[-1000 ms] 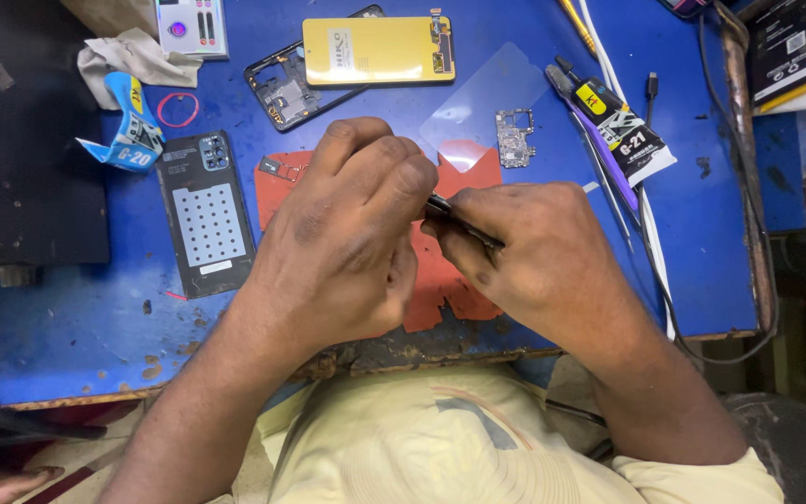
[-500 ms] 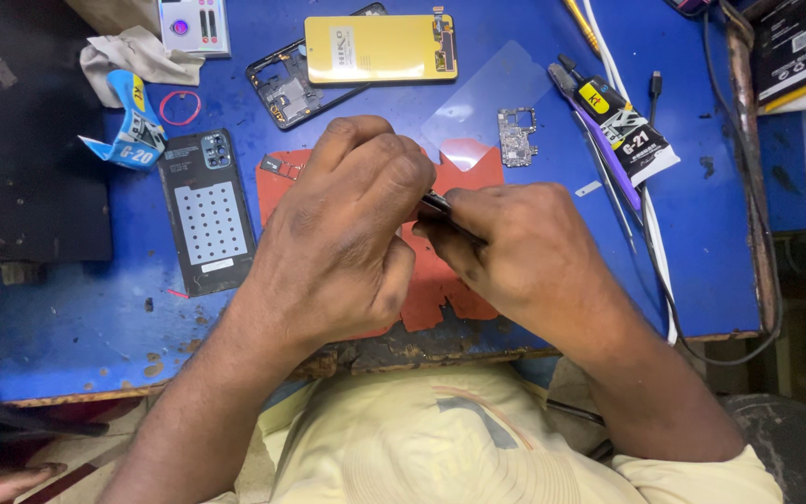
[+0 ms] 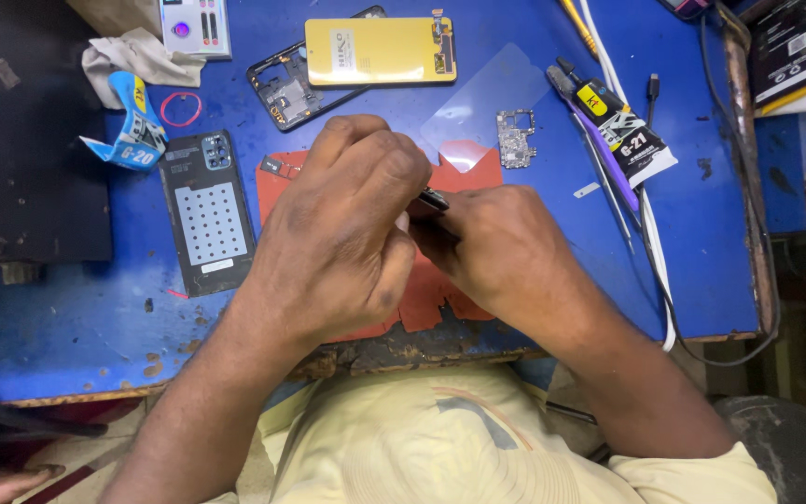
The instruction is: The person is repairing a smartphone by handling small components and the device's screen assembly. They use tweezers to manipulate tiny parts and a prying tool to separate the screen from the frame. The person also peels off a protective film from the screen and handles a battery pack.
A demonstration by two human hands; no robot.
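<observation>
Two hands meet over the red mat (image 3: 440, 280) in the single head view. We find the left hand (image 3: 347, 233) curled nearly closed, its fingers folded round something we cannot see. The right hand (image 3: 506, 252) pinches a small dark tool (image 3: 433, 199), of which only the tip shows between the knuckles, above the mat's middle. We judge the tool light, stiff and thin, best gripped along its shaft near the tip. Its long axis appears to run left to right across the bench, tip towards the left hand. Nearby lie a yellow phone panel (image 3: 380, 51), a dark back cover (image 3: 205, 213), a small circuit board (image 3: 515, 138) and a glue tube (image 3: 622, 135).
</observation>
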